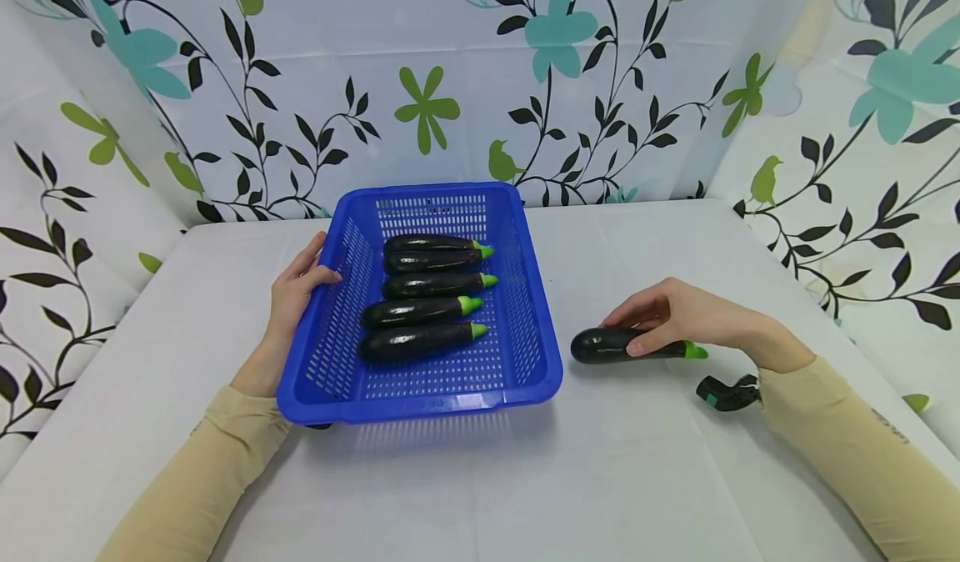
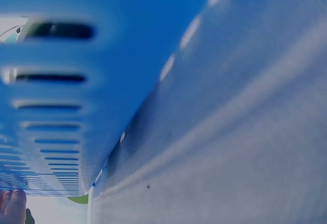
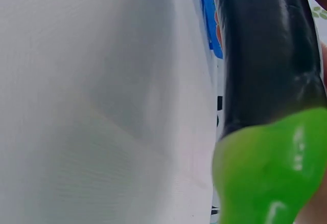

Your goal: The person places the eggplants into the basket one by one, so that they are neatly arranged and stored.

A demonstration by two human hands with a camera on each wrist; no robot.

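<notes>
In the head view, a blue plastic basket (image 1: 420, 410) with slotted walls holds several dark eggplants (image 1: 416, 341) with green stem ends, lying side by side. My left hand (image 1: 294, 291) grips the basket's left rim, thumb over the edge and fingers along the outside. To the right of the basket, my right hand (image 1: 675, 320) holds another eggplant (image 1: 600, 347) from above, its green end pointing right. That eggplant's green cap (image 3: 271, 168) fills the lower right of the right wrist view. The left wrist view shows the basket's slotted wall (image 2: 117, 45) close up.
A white cloth (image 1: 480, 487) covers the table. A black strap-like device (image 1: 726, 393) sits at the right wrist. Behind and at both sides hang white curtains (image 1: 337, 62) printed with leaves and flowers.
</notes>
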